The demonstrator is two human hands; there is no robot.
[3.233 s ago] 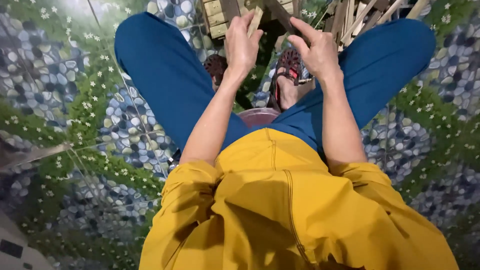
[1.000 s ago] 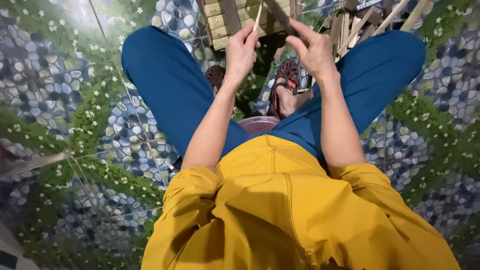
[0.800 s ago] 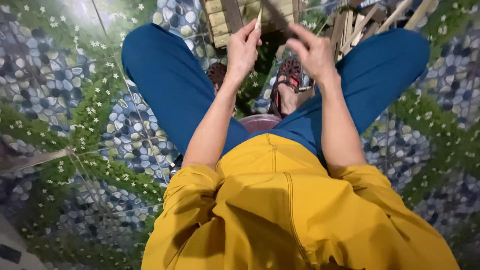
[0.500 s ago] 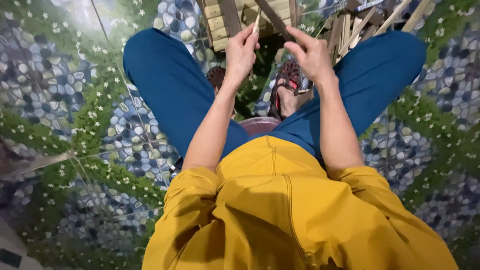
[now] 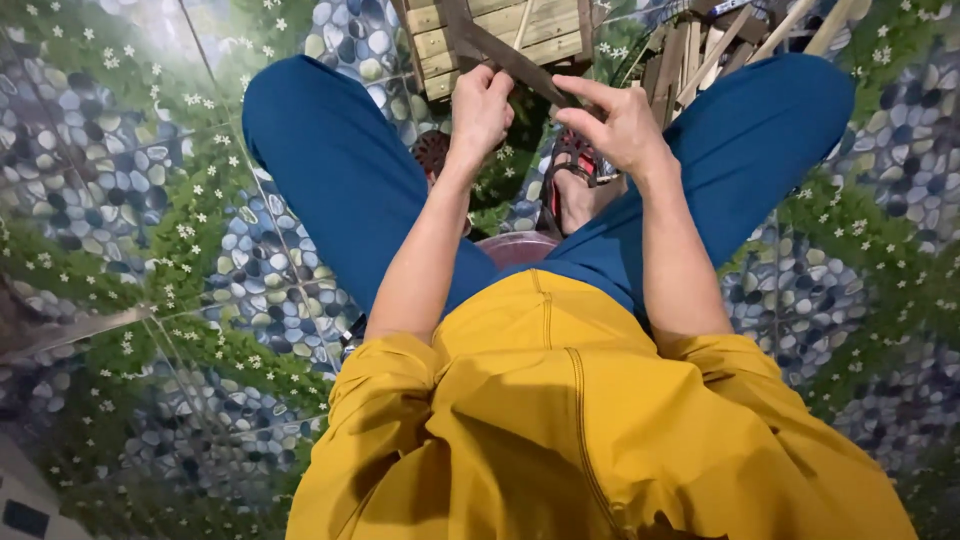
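Underfoot, a tiled floor (image 5: 150, 200) printed with blue-grey pebbles, green leaves and small white flowers, filling the view on both sides. Below, a yellow shirt (image 5: 590, 430) across the whole lower middle, sleeves pushed up. Above it, blue trousers (image 5: 340, 170), knees spread wide left and right. Between the knees, at the top edge, a slatted wooden frame (image 5: 500, 30) of pale boards, with a dark strip (image 5: 510, 62) running slantwise across it. To the right of the frame, a loose pile of wooden sticks (image 5: 700, 50), partly hidden behind the right knee. Under the hands, a foot in a red sandal (image 5: 572, 175), and beneath that a dark red stool rim (image 5: 515, 248), mostly covered by the trousers.

Left hand (image 5: 480, 105) closed around the upper part of the dark strip, fingers curled over it. Right hand (image 5: 620, 125) just beside, pinching the strip's lower end between thumb and forefinger. Hands close together but not touching. No packages, labels or signs in sight.
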